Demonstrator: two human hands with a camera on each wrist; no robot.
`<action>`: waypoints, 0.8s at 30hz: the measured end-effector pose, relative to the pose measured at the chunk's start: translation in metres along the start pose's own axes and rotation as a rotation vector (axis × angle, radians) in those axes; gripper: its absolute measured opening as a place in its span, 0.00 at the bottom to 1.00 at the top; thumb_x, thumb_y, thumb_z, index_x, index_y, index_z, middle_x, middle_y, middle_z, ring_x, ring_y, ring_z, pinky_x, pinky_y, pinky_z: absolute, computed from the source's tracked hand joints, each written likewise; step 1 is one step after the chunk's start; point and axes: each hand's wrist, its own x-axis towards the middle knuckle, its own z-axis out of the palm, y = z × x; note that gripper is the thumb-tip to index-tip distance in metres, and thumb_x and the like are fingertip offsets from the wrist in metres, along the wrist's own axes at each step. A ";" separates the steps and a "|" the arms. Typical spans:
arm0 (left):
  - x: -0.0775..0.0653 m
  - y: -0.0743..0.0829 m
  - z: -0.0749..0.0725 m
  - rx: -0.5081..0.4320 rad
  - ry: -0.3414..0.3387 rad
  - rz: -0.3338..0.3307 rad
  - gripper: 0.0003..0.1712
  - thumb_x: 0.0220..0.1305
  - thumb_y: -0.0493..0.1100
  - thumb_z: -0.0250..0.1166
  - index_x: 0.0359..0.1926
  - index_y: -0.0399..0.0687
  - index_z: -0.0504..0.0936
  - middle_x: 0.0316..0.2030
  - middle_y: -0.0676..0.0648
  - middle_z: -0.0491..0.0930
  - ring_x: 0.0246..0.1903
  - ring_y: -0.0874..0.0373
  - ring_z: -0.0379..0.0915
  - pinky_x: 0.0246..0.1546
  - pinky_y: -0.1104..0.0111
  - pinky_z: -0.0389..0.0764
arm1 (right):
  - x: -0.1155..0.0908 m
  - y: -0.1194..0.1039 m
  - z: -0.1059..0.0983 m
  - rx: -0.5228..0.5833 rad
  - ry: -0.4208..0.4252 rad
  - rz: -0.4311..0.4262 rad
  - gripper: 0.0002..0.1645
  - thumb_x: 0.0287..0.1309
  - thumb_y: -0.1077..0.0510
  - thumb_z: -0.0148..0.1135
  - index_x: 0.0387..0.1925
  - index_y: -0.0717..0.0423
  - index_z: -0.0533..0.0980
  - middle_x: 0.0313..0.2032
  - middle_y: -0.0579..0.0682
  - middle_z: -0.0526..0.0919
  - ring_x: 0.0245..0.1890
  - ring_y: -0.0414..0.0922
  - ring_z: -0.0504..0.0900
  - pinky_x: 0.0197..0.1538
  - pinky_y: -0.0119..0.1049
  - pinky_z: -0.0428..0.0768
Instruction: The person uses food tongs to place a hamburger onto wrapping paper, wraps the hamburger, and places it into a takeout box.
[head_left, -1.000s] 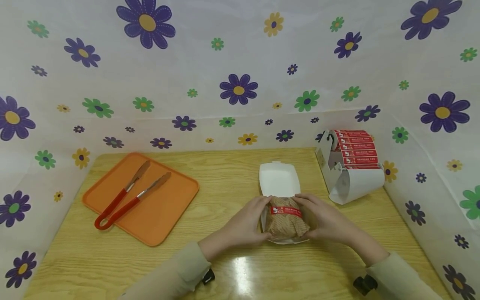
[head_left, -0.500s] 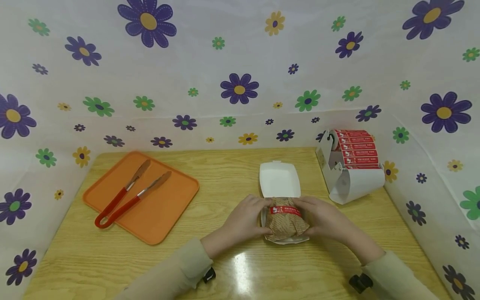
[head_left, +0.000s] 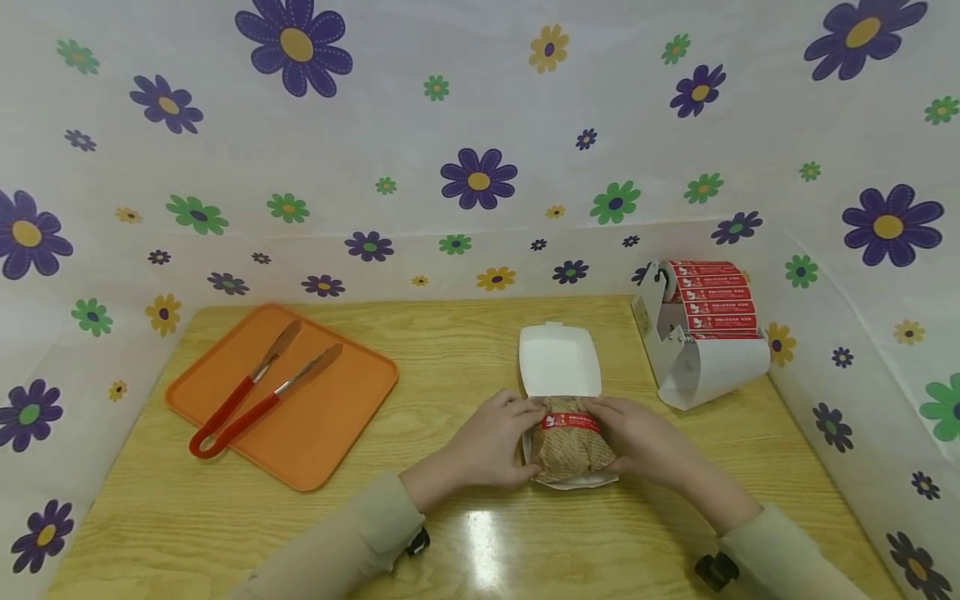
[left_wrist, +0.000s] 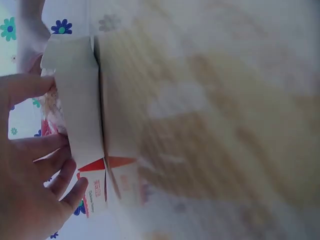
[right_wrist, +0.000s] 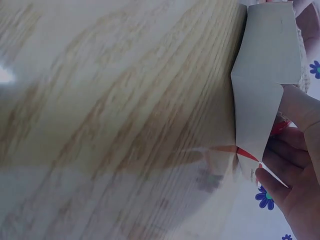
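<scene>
A burger wrapped in brown patterned paper [head_left: 572, 452], with a red label band across it, sits in the lower half of an open white burger box [head_left: 559, 360]. The lid lies back, away from the person. My left hand [head_left: 491, 440] holds the burger's left side, thumb at the near end and fingers toward the far end. On the opposite side my right hand [head_left: 647, 440] grips it the same way. In the left wrist view the thumb reaches over the box wall [left_wrist: 79, 105]; the other fingertips lie along the box's side. The right wrist view shows similar contact near the box corner [right_wrist: 260, 110].
An orange tray [head_left: 330, 442] lies at the left, bearing red-handled metal tongs [head_left: 247, 417]. A dispenser with a roll of red labels [head_left: 716, 304] stands at the back right. Flower-printed sheeting [head_left: 405, 192] walls in the wooden table [head_left: 442, 350].
Between my hands the burger has shifted slightly in the box, and its loose wrapper corner at the near right is now tucked in. The right forearm has drawn slightly inward.
</scene>
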 end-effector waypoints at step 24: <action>0.006 0.011 0.010 0.049 0.097 -0.079 0.44 0.52 0.64 0.81 0.65 0.47 0.80 0.59 0.52 0.85 0.57 0.58 0.74 0.64 0.67 0.80 | 0.001 0.002 0.008 0.035 0.052 0.001 0.58 0.31 0.56 0.93 0.66 0.72 0.74 0.61 0.66 0.83 0.61 0.63 0.84 0.66 0.58 0.84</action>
